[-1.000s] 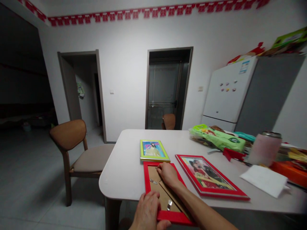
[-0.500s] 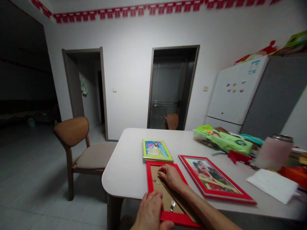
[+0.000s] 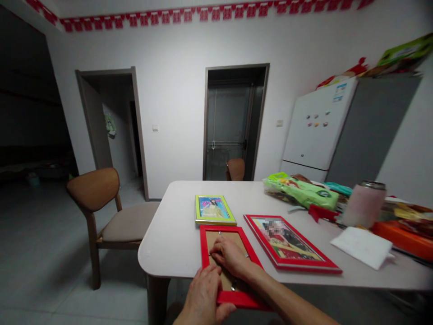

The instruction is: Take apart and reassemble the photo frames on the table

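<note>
A red picture frame (image 3: 204,243) lies face down at the table's near edge, its brown backing board (image 3: 233,237) showing. My left hand (image 3: 203,291) grips the frame's near left corner, thumb along the near rail and fingers over the left side. Over the backing, my right hand (image 3: 230,257) has its fingers bent and pressed together near the left inner edge, beside a metal clip. What those fingertips hold, if anything, is hidden. More metal clips show at the far, right and near sides, one being the near clip (image 3: 233,284).
A lime-green framed picture (image 3: 214,208) touches or nearly touches the far end. To the right lie another red framed picture (image 3: 291,246) and white tissue (image 3: 361,246). Farther are a green packet (image 3: 304,189) and pink bottle (image 3: 363,205). A chair (image 3: 94,194) stands left.
My right hand has moved from the far part of the backing nearer, to its left edge. My left hand keeps its grip on the frame. The view has turned slightly right.
</note>
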Motion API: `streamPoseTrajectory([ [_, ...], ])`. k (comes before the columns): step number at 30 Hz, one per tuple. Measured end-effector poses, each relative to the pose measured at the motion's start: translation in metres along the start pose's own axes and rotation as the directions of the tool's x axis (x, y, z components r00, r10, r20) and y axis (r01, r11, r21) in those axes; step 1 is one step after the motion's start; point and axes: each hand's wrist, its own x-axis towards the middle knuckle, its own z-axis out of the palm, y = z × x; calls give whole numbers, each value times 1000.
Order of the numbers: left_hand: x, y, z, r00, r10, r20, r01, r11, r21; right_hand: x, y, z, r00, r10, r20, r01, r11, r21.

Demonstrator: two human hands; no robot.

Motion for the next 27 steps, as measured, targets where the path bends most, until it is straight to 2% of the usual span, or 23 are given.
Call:
streamPoseTrajectory([
  [5,0,-2,0,1000,3,-8,-4,1000,-20,-38,-6,-23,996,-78,33,75,994,84],
  [9,-2,-2,0,999,-19,-25,18,1000,-25,-69,-9,-33,984,-146,103,141,988,58],
  [15,-1,1,-4,999,-31,-9,31,1000,-6,-80,-14,-40,971,-220,88,220,975,15],
  [20,0,3,-5,1000,-18,8,17,999,47,-88,-9,-43,970,-222,98,219,975,35],
  [22,4,6,0,1000,-7,12,6,997,72,-91,2,-39,986,-163,45,159,984,79],
  [24,11,12,10,999,32,35,-35,996,88,-94,15,-34,998,-6,-69,16,989,144],
  [25,15,15,15,997,51,56,-56,994,90,-95,22,-33,986,99,-133,-73,979,190],
  [27,22,20,25,992,70,103,-79,993,86,-100,34,-34,925,302,-232,-220,921,321],
])
